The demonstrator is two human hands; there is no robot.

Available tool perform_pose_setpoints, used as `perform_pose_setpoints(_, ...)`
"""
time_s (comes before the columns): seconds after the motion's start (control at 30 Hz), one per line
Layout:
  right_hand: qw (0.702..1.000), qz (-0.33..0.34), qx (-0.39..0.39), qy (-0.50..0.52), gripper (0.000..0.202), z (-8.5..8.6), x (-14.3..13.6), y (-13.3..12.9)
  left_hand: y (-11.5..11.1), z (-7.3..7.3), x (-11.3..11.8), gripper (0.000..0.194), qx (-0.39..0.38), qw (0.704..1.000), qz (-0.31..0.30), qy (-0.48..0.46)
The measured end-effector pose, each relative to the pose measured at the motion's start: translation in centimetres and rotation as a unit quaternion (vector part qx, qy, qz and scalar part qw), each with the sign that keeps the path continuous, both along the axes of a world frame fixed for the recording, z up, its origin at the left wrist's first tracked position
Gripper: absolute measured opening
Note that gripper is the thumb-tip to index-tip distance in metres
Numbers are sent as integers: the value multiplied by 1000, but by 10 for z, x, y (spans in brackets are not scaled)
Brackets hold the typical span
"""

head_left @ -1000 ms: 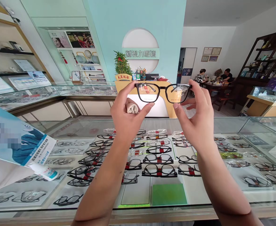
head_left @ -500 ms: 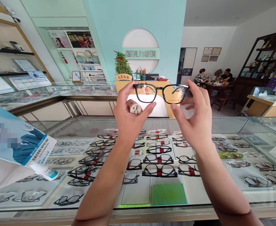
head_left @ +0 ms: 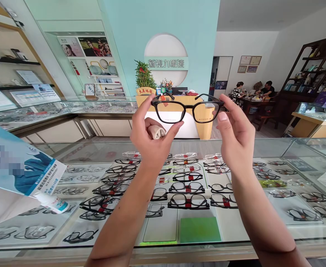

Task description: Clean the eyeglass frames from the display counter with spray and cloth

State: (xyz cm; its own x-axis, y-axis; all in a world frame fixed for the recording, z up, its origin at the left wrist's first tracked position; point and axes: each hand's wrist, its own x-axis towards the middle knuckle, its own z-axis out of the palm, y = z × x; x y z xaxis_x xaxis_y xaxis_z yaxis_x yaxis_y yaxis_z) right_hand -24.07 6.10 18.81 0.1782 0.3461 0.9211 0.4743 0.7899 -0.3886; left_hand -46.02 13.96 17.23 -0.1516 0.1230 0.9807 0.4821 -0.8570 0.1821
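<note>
Black-framed glasses (head_left: 189, 106) are held up in the air above the glass counter, lenses facing me. My left hand (head_left: 154, 129) pinches the rim of the left lens between thumb and fingers, and its curled fingers also hold a crumpled light cloth (head_left: 156, 131). At the other end of the frame, my right hand (head_left: 235, 129) grips the corner by the hinge with finger and thumb. A red tag (head_left: 164, 101) shows behind the left lens. Both temples extend behind the frame, partly hidden.
Below lies a glass display counter (head_left: 151, 253) with several rows of glasses and a green card (head_left: 200, 229). A printed box (head_left: 18, 170) and a small white bottle (head_left: 53, 202) stand at the left. Two people sit at a table (head_left: 259, 101) in the back right.
The glasses have tilted, so their temples now show above the rims. My right hand has shifted right, its thumb moving from the lower lens rim to the outer corner. My left hand has moved slightly left.
</note>
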Motion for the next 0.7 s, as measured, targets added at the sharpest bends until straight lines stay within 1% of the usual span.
perform_pose_setpoints(0.13,999,29,-1,25,45,3,0,1,-5,2,5,79,65,998,-4,-16)
perform_pose_setpoints(0.2,999,40,8,35,43,4,1,2,-5,2,5,78,71,997,-12,-13)
perform_pose_setpoints(0.3,997,59,7,50,42,5,2,3,-2,0,3,83,27,999,-18,2)
perform_pose_setpoints(0.43,994,75,-23,79,46,3,6,4,2,-2,-2,87,-22,999,-20,17)
perform_pose_setpoints(0.53,993,74,-33,87,44,2,8,4,3,-1,-4,90,-30,999,-17,24)
perform_pose_setpoints(0.7,994,54,-25,87,37,2,10,7,-1,2,-3,89,-42,999,-13,20)
